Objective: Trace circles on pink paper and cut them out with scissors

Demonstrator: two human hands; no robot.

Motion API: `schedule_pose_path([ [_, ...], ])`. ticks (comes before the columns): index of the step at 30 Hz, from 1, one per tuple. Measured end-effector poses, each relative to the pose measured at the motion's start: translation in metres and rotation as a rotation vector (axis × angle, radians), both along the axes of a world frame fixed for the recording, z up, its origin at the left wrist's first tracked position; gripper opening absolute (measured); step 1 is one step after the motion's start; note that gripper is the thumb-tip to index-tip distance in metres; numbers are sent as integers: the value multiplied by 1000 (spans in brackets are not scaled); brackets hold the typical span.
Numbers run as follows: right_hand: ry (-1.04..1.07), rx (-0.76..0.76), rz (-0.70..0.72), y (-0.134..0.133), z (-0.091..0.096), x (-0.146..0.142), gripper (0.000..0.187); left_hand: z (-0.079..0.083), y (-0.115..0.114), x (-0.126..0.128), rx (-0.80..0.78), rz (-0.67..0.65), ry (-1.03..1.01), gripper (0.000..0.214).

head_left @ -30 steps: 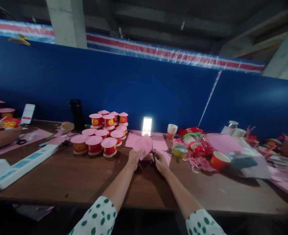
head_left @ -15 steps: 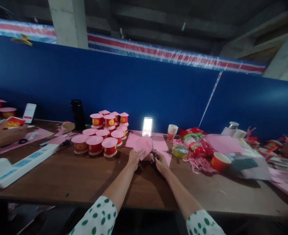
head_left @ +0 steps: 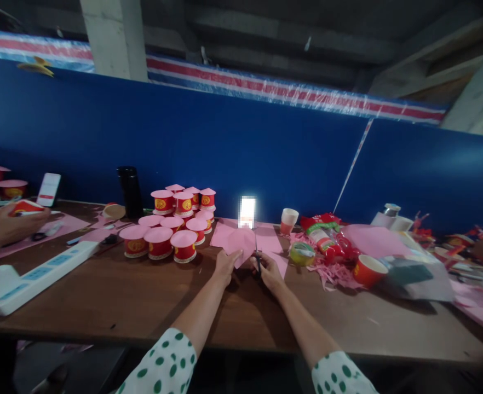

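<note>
In the middle of the table, my left hand [head_left: 226, 266] pinches the lower left edge of a rounded piece of pink paper [head_left: 242, 243]. My right hand [head_left: 269, 272] is closed on dark-handled scissors [head_left: 258, 262], whose blades point away from me, close to the paper's right edge. Flat pink sheets [head_left: 271, 236] lie on the table behind and beneath. To the left of my hands stand several red paper-cup lanterns [head_left: 159, 246] with gold emblems and pink paper tops.
A lit phone [head_left: 247, 212] stands behind the paper. Rightward are a paper cup [head_left: 289, 220], a tape roll [head_left: 302, 254], pink scraps [head_left: 335, 276] and a red cup [head_left: 369, 270]. On the left lie a power strip [head_left: 56, 271], a black bottle [head_left: 130, 191] and a co-worker's hand [head_left: 11, 227] holding a red cup.
My hands, the paper and the scissors look almost unmoved. The co-worker's hand at the left has turned, with the red cup in it showing less of its side.
</note>
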State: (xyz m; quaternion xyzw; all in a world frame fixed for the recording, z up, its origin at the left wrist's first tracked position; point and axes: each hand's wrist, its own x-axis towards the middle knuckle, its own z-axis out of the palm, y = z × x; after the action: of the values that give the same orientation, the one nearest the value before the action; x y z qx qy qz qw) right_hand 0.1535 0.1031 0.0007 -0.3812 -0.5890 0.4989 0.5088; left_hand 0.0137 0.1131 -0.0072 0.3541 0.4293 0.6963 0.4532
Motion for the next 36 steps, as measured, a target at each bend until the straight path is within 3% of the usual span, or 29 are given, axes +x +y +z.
schedule_pose_path([
  [36, -6, -32, -28, 2, -3, 0, 41, 3, -3, 1, -8, -24, -32, 38],
])
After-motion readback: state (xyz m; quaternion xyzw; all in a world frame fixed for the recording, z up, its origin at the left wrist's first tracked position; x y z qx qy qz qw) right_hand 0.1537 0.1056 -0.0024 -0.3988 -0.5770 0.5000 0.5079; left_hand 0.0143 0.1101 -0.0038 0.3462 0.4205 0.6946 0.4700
